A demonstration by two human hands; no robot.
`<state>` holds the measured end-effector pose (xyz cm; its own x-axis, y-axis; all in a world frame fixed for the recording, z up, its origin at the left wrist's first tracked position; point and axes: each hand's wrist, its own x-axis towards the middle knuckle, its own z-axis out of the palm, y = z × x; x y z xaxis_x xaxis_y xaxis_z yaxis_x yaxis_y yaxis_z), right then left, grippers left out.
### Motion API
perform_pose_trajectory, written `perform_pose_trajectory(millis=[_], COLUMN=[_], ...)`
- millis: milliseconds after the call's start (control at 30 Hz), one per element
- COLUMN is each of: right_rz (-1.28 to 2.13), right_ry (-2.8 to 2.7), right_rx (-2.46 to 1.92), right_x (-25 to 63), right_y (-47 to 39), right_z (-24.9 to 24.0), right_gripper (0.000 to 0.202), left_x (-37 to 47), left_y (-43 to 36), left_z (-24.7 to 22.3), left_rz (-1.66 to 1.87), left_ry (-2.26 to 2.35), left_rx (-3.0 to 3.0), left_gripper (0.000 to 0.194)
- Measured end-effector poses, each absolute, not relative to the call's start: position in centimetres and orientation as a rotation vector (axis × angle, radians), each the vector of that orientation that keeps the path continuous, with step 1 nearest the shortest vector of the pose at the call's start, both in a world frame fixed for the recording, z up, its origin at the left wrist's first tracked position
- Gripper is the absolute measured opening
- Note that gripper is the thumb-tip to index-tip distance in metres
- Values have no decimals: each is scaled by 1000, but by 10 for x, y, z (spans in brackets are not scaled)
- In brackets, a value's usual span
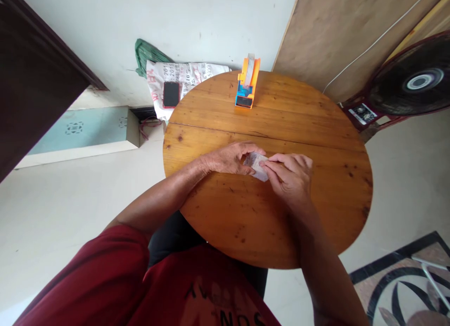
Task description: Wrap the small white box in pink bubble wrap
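Observation:
Between my two hands, over the middle of the round table, is a small whitish, partly see-through packet (258, 165), perhaps wrapped in plastic or bubble wrap. What lies inside it cannot be made out. My left hand (235, 158) curves around its left side, thumb below and fingers above. On the right side, my right hand (290, 172) pinches the packet's edge between thumb and fingertips. Farther back on the table stands an orange and blue tape dispenser (248, 84) with a roll of clear tape on it; neither hand touches it.
The round wooden table (267, 223) fills the centre. Past its left back edge, a dark phone (171, 94) lies on a printed white sack (158, 75) beside a green bag (149, 56). A large fan (418, 77) stands at right, and a pale blue box (80, 129) at left.

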<state>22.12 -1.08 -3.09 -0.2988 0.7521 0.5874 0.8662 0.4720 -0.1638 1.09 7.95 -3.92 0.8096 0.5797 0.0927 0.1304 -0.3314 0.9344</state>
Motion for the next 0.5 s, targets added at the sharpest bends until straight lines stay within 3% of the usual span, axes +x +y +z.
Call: perform_pose_trajectory(millis=[500], right_rz=[-173], right_ry=[-1994], right_rx=[-1330], right_x=[214], right_y=[-6], right_z=[-35], right_gripper=[14], left_x=[12], left_y=[80], left_z=[-45], left_rz=[545], left_ry=[500], left_rx=[1919], left_gripper=[52])
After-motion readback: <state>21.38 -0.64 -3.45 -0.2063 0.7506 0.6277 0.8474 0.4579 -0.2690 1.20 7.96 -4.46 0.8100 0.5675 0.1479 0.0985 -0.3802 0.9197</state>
